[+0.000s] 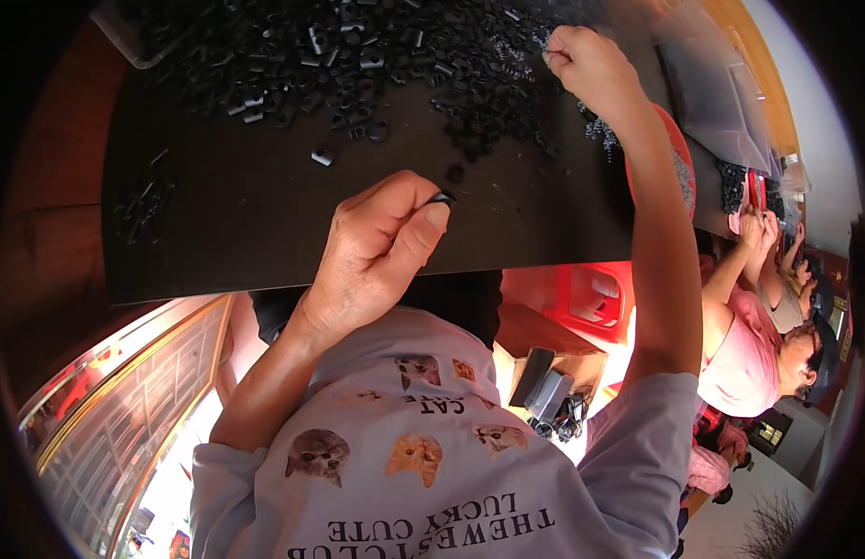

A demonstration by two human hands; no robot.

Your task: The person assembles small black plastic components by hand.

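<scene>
My left hand (381, 247) is closed in a pinch in front of the dark table's (293, 219) near edge. A small black plastic piece (441, 197) shows between its thumb and forefinger. At the far right of the table, my right hand (589, 70) has its fingers pressed together over small shiny coiled bits that look like springs (596, 130). What its fingertips hold is too small to make out. Between and beyond the hands spreads a big heap of black clip-like plastic parts (358, 61). One loose black part (322, 156) lies apart from the heap.
Thin black pins (145, 207) lie at the table's left. A red bowl (668, 130) with small grey pieces sits by my right forearm. Below are a red plastic stool (596, 296) and a cardboard box (582, 363). Clear plastic sheeting (717, 93) and co-workers (749, 359) are at the right.
</scene>
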